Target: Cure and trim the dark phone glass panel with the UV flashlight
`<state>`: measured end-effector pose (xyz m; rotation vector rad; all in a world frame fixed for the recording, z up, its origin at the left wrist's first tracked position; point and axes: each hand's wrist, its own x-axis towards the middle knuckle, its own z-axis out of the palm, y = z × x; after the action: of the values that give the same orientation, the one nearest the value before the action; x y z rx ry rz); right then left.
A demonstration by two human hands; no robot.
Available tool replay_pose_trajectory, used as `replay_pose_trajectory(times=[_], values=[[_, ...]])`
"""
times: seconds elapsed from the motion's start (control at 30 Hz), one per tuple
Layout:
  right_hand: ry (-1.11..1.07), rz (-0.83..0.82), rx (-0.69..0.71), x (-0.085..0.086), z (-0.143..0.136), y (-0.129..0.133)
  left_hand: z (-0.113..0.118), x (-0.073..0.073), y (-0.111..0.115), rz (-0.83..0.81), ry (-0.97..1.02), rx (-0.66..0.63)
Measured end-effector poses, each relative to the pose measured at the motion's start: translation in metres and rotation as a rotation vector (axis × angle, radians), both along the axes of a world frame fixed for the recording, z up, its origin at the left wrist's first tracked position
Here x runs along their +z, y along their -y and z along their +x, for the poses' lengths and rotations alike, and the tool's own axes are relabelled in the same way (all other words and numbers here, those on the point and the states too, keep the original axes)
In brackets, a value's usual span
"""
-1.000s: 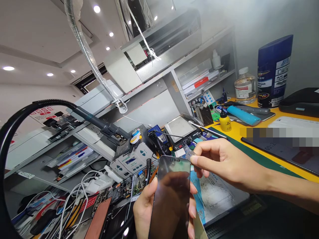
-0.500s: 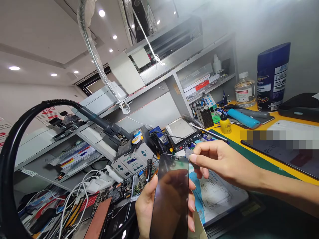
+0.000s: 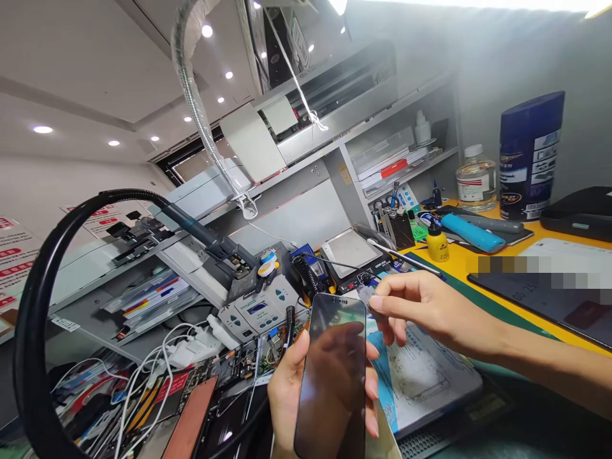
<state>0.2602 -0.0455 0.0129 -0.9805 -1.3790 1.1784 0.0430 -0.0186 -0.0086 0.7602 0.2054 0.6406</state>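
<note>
My left hand [image 3: 285, 387] is wrapped round a dark smartphone [image 3: 333, 382], thumb on one long edge and fingertips on the other. The phone stands tilted with its black, reflective screen towards me. By its top right corner, my right hand [image 3: 415, 311] pinches a small, thin, greyish translucent piece [image 3: 367, 294] between thumb and fingers. Its exact kind is hard to make out, and I cannot tell whether it touches the phone. Below my right hand lies a grey-white flat box [image 3: 425, 376] with a blue printed edge.
A rework station [image 3: 261, 309] and a flat heating plate [image 3: 354, 250] stand behind the phone. White cables [image 3: 165, 357] and loose phone parts crowd the left. At right are a yellow bottle [image 3: 437, 245], a blue spray can [image 3: 531, 156] and another phone [image 3: 545, 299].
The whole view has shifted slightly, so the scene sits a little lower and further right. Both hands keep the same grips.
</note>
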Motion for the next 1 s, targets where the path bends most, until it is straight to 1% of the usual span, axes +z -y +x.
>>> replay_pose_trajectory(times=[0.17, 0.47, 0.67, 0.87, 0.93, 1.0], values=[[-0.072, -0.082, 0.03, 0.002, -0.001, 0.0, 0.002, 0.0, 0.0, -0.025, 0.004, 0.031], [-0.106, -0.151, 0.093, -0.003, 0.0, -0.004, 0.004, 0.004, 0.001, -0.06, -0.03, 0.073], [-0.109, -0.147, 0.089, -0.004, 0.0, -0.005, 0.005, 0.008, 0.004, -0.067, -0.056, 0.116], [-0.142, -0.154, 0.084, -0.008, 0.001, -0.009, 0.004, 0.006, 0.002, -0.049, -0.043, 0.14], [-0.157, -0.163, 0.07, -0.008, 0.001, -0.009, 0.001, 0.009, 0.001, -0.044, -0.059, 0.166], [-0.164, -0.173, 0.054, -0.006, 0.002, -0.01, -0.003, 0.014, 0.001, -0.045, -0.09, 0.219]])
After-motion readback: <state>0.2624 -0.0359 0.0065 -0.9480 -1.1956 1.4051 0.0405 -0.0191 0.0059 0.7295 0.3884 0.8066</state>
